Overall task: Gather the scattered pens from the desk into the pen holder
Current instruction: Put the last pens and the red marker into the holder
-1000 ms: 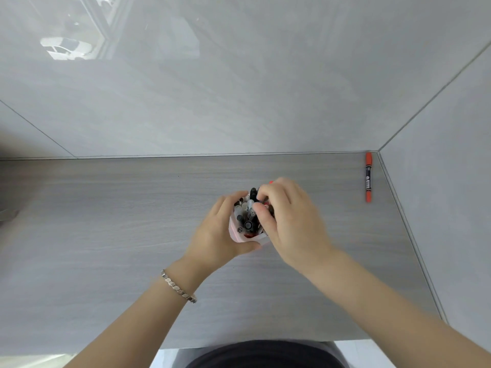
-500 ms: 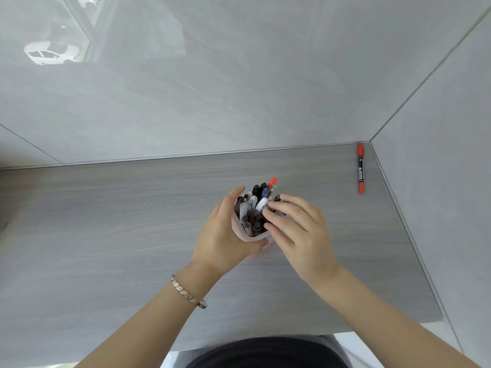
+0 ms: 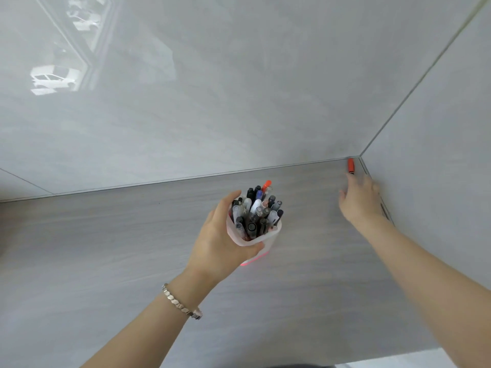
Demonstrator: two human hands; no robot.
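A translucent white pen holder (image 3: 268, 241) with a pink base stands mid-desk, packed with several pens (image 3: 256, 209), caps up. My left hand (image 3: 220, 235) wraps around its left side and rim. A red marker (image 3: 351, 166) lies in the far right corner against the wall; only its top end shows. My right hand (image 3: 358, 199) is stretched over the marker's lower part, fingers spread, blurred, covering most of it. Whether the fingers touch the marker I cannot tell.
The grey wood-grain desk (image 3: 106, 248) meets a glossy grey back wall (image 3: 212, 88) and a right side wall (image 3: 438, 142). A silver bracelet (image 3: 182, 304) sits on my left wrist. The desk's near edge shows at bottom right.
My right hand left the pen holder and swept right and away to the red marker in the corner. The left hand stayed on the holder. The camera tilted up.
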